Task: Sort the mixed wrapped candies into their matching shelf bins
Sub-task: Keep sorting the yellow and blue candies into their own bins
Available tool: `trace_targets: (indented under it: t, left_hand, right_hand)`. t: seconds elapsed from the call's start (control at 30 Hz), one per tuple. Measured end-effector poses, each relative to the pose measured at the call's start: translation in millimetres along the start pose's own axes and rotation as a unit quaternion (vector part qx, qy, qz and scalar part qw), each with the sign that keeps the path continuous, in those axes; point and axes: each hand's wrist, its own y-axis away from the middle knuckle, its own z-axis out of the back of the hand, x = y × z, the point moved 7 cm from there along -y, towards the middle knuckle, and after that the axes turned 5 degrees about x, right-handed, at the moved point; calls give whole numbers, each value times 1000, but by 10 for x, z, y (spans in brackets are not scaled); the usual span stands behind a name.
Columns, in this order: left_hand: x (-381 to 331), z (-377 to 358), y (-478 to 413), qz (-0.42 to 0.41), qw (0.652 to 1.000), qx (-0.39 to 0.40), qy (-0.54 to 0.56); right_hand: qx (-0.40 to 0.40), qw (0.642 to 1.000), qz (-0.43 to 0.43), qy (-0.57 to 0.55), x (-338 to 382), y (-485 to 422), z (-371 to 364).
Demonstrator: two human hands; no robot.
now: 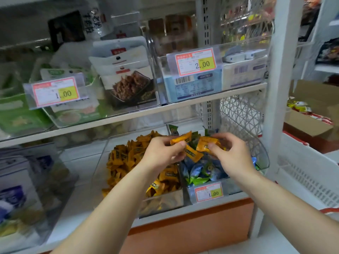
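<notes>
Orange-wrapped candies [180,138] are pinched in both my hands at the centre of the frame: my left hand [165,153] grips two and my right hand [235,158] curls round another, above the blue-and-green candy bin [264,158]. By my reckoning these strays are picked out but not yet dropped into the orange candy bin [165,200] just left; whether more hide below, I cannot tell.

Left hand [163,153] pinches an orange candy [180,138] between thumb and fingers [174,157]. Right hand [233,156], near it, grips orange candies [203,143], fingers curled. My arms extended forward.
</notes>
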Motion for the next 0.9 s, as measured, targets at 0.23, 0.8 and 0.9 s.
trace_targets:
  t: [0.23, 0.8, 0.9]
  left_hand:
    - [165, 617, 269, 22, 983, -85, 162]
    - [213, 1251, 359, -29, 882, -157, -443]
    - [2, 772, 405, -126, 876, -115, -451]
  right_hand:
    - [94, 992, -9, -88, 371, 127, -1059]
    - [206, 890, 127, 386, 508, 94, -902]
    - [157, 905, 78, 387, 320, 38, -185]
